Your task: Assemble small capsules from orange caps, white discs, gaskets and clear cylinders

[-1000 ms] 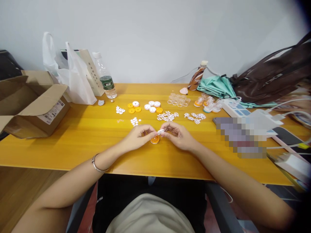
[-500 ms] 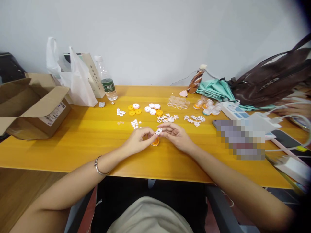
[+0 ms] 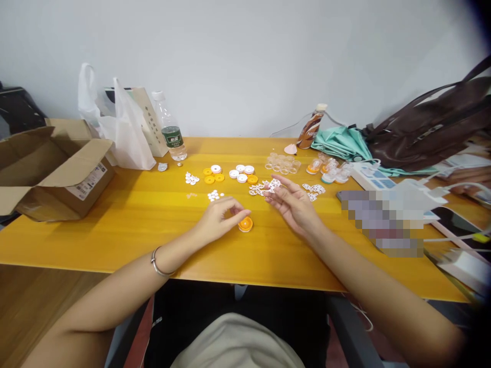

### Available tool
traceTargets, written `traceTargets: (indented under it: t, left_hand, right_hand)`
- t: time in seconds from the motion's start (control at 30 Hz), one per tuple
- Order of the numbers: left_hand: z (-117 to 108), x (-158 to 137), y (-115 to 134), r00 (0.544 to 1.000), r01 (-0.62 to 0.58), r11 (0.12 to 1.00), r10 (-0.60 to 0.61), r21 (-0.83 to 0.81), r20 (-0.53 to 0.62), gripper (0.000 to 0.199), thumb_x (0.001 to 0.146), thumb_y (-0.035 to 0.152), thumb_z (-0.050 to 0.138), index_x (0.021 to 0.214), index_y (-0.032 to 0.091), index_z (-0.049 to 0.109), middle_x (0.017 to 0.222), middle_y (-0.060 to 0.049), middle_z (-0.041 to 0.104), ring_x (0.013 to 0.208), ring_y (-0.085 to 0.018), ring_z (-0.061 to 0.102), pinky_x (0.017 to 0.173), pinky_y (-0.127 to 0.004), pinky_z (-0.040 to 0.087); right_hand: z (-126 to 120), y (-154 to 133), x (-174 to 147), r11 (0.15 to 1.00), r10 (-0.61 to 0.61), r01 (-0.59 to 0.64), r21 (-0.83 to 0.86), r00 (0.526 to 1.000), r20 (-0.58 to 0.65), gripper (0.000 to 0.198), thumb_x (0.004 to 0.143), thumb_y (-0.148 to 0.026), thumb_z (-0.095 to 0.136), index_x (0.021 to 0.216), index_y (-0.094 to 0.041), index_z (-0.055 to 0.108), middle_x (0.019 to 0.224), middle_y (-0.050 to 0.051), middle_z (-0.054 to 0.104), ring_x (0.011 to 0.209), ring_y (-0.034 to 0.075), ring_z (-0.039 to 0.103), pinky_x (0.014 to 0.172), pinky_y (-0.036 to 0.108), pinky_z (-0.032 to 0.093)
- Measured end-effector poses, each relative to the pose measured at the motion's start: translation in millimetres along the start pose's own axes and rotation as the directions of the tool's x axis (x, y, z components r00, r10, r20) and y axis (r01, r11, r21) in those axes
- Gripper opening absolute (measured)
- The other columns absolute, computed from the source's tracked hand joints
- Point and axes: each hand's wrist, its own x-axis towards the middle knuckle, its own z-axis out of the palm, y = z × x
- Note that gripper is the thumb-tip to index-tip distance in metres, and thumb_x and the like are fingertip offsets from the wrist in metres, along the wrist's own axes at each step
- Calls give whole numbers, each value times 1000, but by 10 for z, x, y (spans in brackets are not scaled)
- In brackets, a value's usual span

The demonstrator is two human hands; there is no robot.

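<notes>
My left hand (image 3: pixel 219 219) hovers just left of an orange-and-white round cap (image 3: pixel 245 224) on the table. Its fingers are loosely curved, the thumb reaches out over the cap's near side, and nothing shows in it. Up and to the right, my right hand (image 3: pixel 297 207) has a small white openwork piece (image 3: pixel 273 184) between thumb and index finger; its other fingers are spread. Directly behind that piece lies a pile of similar white openwork pieces (image 3: pixel 258 189), partly hidden by the hand. A second group of them (image 3: pixel 314 190) lies to the right.
White and orange discs (image 3: pixel 241 178), small white pieces (image 3: pixel 215 195) and clear rings (image 3: pixel 283 162) lie behind. Domed assemblies (image 3: pixel 333 171), a phone (image 3: pixel 378 222) and a power strip (image 3: pixel 370 176) are rightward. A cardboard box (image 3: pixel 90 179) and water bottle (image 3: pixel 172 135) stand left.
My right hand has moved away from my left, up and to the right, toward the pile of white openwork pieces. The white piece between both hands has left that spot, uncovering the orange cap.
</notes>
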Motion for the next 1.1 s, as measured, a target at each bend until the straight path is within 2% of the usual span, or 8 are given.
traceTargets:
  t: [0.23,0.4,0.57,0.73,0.83,0.93,1.03,1.1]
  left_hand:
    - [-16,102,-202,999,-42,990,39,134,27,16,87,25,47,91,16,60,90,-5,62,87,-16,55,83,-31,42]
    - [31,404,-260,972,-201,918,145,342,183,22,84,13,46,103,14,58,101,-10,57,97,-21,51,88,-35,41]
    - [169,679,-339,954,-264,859,165,438,251,17,83,12,45,89,12,61,91,-11,56,89,-22,50,82,-35,41]
    - [273,711,-444,968,-187,930,120,315,221,15,82,9,46,75,12,59,79,-8,55,80,-19,50,76,-33,41]
    - [204,665,-393,976,-154,958,109,242,190,10,80,10,48,76,13,57,80,-6,57,79,-16,51,74,-30,41]
    - [19,581,-273,986,16,1000,-14,-12,163,4,79,17,51,77,14,54,79,-2,56,71,-11,50,64,-24,39]
    - [-195,466,-194,961,228,932,-169,-283,219,10,79,25,54,76,15,53,70,2,52,61,-8,45,56,-21,35]
    - [-314,393,-193,941,307,863,-211,-401,266,11,78,25,55,75,15,53,67,3,50,59,-7,45,57,-20,36]
  right_hand:
    - [-52,-11,28,997,59,-60,50,998,17,38,71,-26,69,108,-31,63,82,-5,68,71,8,65,75,21,53]
    - [-13,43,-7,988,146,-152,27,979,143,32,70,-26,71,101,-27,67,77,-3,69,66,6,64,69,17,53]
    - [15,86,-37,986,168,-166,-25,970,174,31,70,-26,72,100,-25,68,81,-1,71,72,8,65,72,19,53]
    - [33,71,-40,983,181,-182,-11,970,161,35,68,-24,72,103,-25,66,85,-1,71,76,9,66,76,21,54]
    - [23,66,-22,991,134,-135,9,987,92,39,69,-24,72,106,-26,62,85,-1,71,77,10,67,77,22,54]
    - [30,90,-20,997,71,-71,-1,997,3,36,68,-26,73,102,-25,60,83,-2,71,79,11,67,79,25,54]
    - [101,116,-39,996,91,-91,-15,996,-16,32,66,-27,74,93,-23,58,81,-1,72,76,12,68,79,26,54]
    - [181,116,-42,993,117,-117,-7,993,-7,30,65,-27,75,90,-22,58,79,0,72,74,12,68,78,26,54]
